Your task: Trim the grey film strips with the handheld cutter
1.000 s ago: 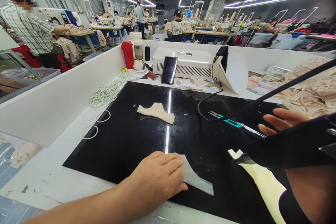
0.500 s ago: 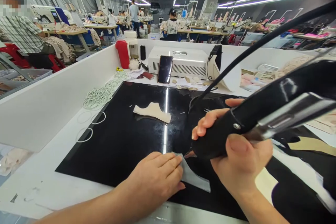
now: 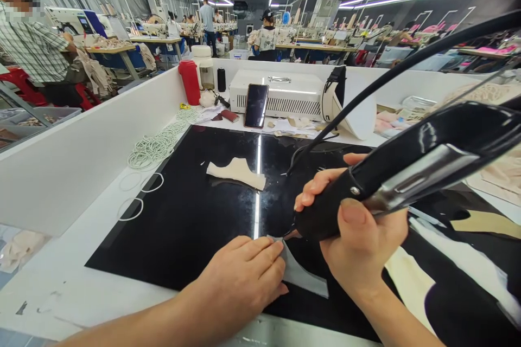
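My left hand [image 3: 248, 276] presses down at the near edge of the black board [image 3: 175, 217], fingers together and curled over one end of a thin grey fabric piece [image 3: 303, 271]. The fabric's other end lies flat to the right, and the part under my fingers is hidden. My right hand [image 3: 362, 249] is wrapped round a black corded handheld tool [image 3: 407, 168] with a long metal lever on its side, its thumb beside the lever. The tool's narrow tip [image 3: 292, 234] points down beside the upper edge of the grey fabric. A cream fabric piece [image 3: 236, 172] lies farther back on the board.
Pale elastic loops [image 3: 157, 146] are heaped at the left. Behind the board stand a phone [image 3: 256, 105], a white vented machine [image 3: 280, 89] and a red cup [image 3: 189, 82]. The tool's black cord [image 3: 366, 87] arches over the right side. More cut pieces [image 3: 459, 255] lie right.
The tool and my right hand have shifted slightly left, with the tool's rear end tilting lower. My left hand and the grey fabric stay almost in place.
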Tool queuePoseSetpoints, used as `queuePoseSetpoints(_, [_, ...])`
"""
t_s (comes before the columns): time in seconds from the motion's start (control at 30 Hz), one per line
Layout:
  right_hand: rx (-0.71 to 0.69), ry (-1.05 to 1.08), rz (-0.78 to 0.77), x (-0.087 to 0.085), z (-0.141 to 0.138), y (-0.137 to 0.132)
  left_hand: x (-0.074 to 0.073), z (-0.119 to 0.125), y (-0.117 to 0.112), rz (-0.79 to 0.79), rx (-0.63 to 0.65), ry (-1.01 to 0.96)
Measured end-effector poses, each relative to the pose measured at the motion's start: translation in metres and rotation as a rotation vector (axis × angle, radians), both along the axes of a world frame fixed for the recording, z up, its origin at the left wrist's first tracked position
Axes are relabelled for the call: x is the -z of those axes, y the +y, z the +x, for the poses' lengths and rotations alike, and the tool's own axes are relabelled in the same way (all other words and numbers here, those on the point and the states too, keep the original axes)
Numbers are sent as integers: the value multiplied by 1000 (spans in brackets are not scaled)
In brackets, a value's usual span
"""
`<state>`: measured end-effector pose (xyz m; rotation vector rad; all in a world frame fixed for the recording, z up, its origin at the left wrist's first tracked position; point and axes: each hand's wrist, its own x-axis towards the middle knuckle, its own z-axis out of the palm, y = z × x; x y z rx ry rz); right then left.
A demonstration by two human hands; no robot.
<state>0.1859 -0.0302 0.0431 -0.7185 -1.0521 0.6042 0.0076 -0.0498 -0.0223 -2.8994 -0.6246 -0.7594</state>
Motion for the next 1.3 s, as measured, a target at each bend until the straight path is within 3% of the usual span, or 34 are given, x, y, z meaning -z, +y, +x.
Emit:
queuePoseSetpoints(0.27, [31, -56, -17, 0, -3, 3, 1, 0, 1, 17, -1, -16])
queuePoseSetpoints(1.03, [-45, 60, -41, -2, -14, 9, 3, 4, 1, 72, -10, 12])
queuePoseSetpoints(1.3, [-46, -7, -40, 2, -16, 12, 4, 4, 1, 74, -4, 54])
